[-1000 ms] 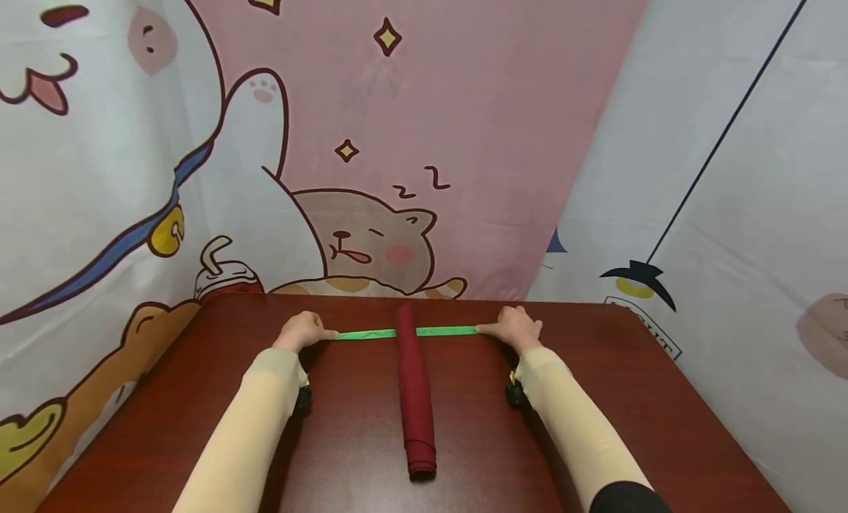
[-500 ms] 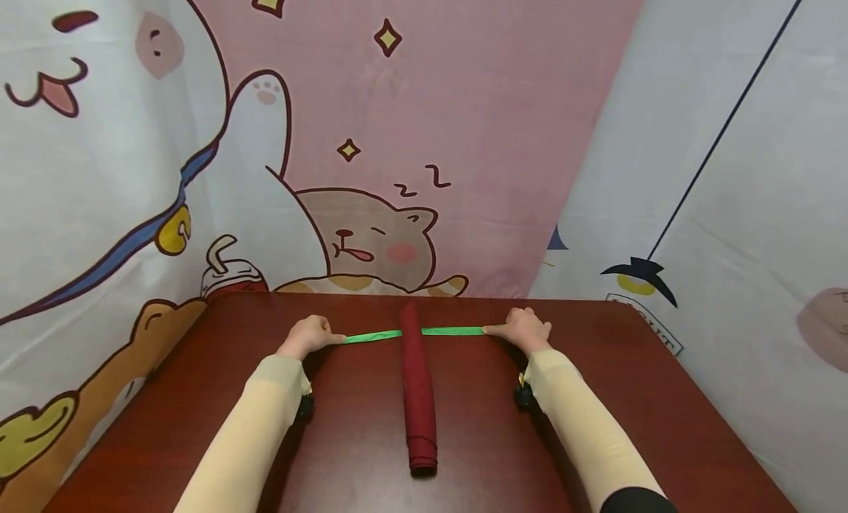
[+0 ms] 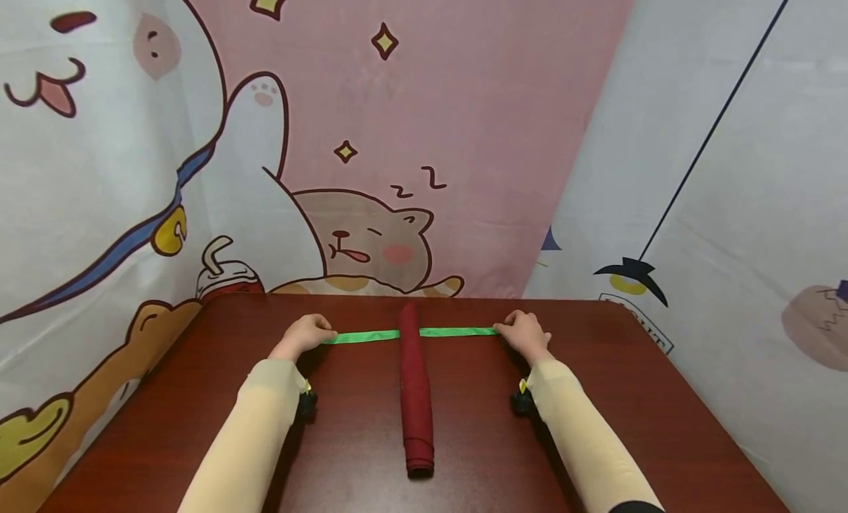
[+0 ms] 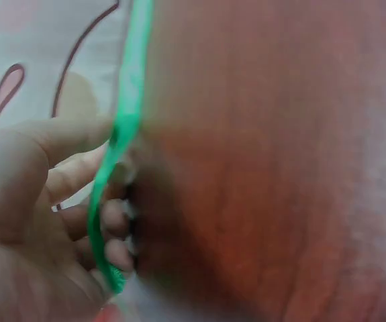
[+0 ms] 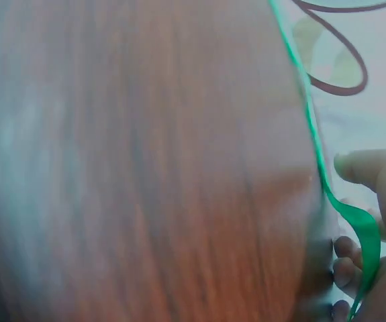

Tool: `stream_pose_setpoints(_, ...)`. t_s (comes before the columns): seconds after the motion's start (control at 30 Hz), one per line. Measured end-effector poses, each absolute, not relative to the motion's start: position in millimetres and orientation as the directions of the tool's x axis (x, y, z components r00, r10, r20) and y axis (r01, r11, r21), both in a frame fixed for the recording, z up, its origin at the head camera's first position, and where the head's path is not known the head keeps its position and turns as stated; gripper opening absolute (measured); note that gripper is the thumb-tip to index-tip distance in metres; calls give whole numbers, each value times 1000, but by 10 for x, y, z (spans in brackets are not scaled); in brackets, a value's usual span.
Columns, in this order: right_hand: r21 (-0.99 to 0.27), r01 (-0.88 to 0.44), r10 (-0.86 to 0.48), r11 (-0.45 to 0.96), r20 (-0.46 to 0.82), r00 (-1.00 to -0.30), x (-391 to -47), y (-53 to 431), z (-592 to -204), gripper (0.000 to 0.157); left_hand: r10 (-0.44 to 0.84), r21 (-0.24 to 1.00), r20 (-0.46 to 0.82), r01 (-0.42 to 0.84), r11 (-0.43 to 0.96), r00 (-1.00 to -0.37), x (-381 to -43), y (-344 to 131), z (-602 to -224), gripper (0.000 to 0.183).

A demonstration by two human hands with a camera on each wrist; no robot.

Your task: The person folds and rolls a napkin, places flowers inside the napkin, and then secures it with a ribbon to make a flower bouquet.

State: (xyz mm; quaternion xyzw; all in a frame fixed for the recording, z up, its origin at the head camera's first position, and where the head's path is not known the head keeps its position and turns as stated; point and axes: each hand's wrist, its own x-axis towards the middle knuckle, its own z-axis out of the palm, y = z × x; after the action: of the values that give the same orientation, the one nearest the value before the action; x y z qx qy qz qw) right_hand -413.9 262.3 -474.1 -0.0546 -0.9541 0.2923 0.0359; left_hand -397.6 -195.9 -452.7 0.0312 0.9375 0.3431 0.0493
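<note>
A dark red roll of fabric [image 3: 416,402] lies lengthwise on the brown table. Crosswise near its far end runs a green ribbon [image 3: 457,332], its middle hidden beneath the roll. My left hand [image 3: 305,335] pinches the ribbon's left part between thumb and index finger; in the left wrist view the ribbon's tail hangs down past the curled fingers [image 4: 115,218]. On the other side my right hand [image 3: 525,335] holds the ribbon's right part. The right wrist view has that ribbon [image 5: 367,235] running into the hand past curled fingers, with the thumb [image 5: 360,166] a little apart from it.
The brown table [image 3: 351,454] extends to both sides of the roll, and its far edge is just beyond my hands. Behind it hangs a cloth backdrop [image 3: 503,130] printed with cartoon animals. A dark device [image 3: 522,402] is strapped at the right wrist.
My right hand has shifted slightly right, and its thumb has drawn back from pointing along the ribbon. More ribbon shows on both sides of the roll. The roll stays in place.
</note>
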Motion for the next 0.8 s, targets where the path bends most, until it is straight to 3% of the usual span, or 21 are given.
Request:
stream_pose_setpoints(0.3, -789, 96, 234, 607, 62, -970, -4140, 2685, -4817, 35, 68, 808, -160, -92, 582, -985, -3876, -2190, -4481, 42)
stream_pose_setpoints(0.6, -837, 67, 331, 543, 140, -933, -4049, 2723, -4908, 26, 18, 883, -106, -86, 461, -994, -3748, -2281, -4598, 35)
stream_pose_setpoints(0.8, -879, 37, 328, 475, 138, -935, -3974, 2728, -4908, 25, -35, 912, -77, -84, 402, -996, -3685, -2345, -4675, 32)
